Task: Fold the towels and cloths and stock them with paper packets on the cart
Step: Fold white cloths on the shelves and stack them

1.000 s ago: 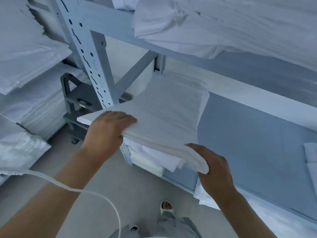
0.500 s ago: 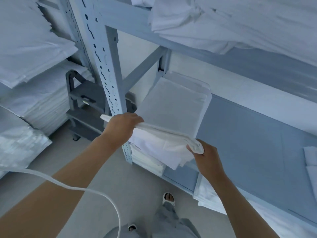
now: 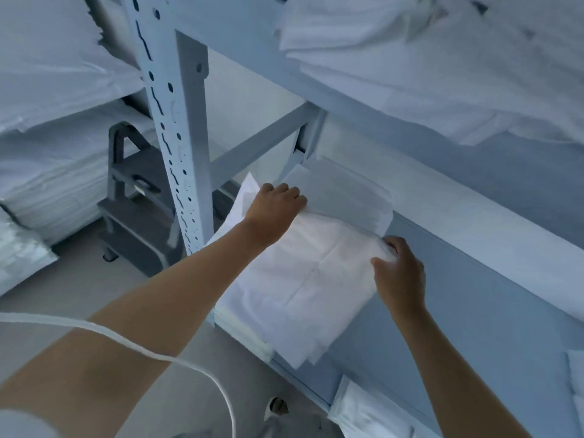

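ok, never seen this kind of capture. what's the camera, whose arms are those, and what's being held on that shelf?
There is no robot here. A person wears one wide-angle camera on the head, so you look forward and down along their own bare arms.

The left hand and the right hand each grip an edge of a folded white cloth, which lies on a stack of similar folded cloths at the left end of a grey metal shelf. More white linen is piled on the shelf above. A perforated upright post carries the shelves, with a grey step stool behind it. The white cord across the bottom left hangs close to the camera; what it belongs to is not visible.
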